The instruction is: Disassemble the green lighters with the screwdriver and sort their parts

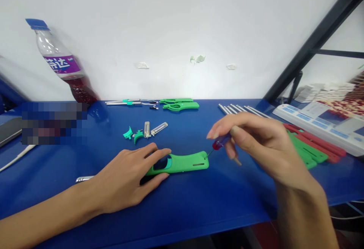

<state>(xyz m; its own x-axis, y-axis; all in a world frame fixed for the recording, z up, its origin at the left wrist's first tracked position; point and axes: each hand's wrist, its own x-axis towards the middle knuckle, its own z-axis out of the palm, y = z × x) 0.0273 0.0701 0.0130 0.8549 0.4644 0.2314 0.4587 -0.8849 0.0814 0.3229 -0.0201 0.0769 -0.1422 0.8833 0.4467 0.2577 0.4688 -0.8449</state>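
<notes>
A green long-nosed lighter (186,162) lies flat on the blue table, a teal trigger showing in its finger opening. My left hand (122,179) is closed around its trigger end, thumb on the near side and fingers on the far side. The silver tip of its metal tube (84,179) sticks out left of my wrist. Between thumb and fingers, my right hand (261,141) grips a small screwdriver (221,141) with a purple-and-red handle. Its thin shaft slants down to the hole at the lighter's right end; whether a screw sits there is too small to tell.
Beyond my left hand lie teal triggers (138,136) and clear fuel tanks (159,128). Green casing halves (182,106) and metal rods (122,103) rest by the wall. Right are metal tubes (233,108), red casings (327,143) and a power strip (321,127); left, a bottle (64,63).
</notes>
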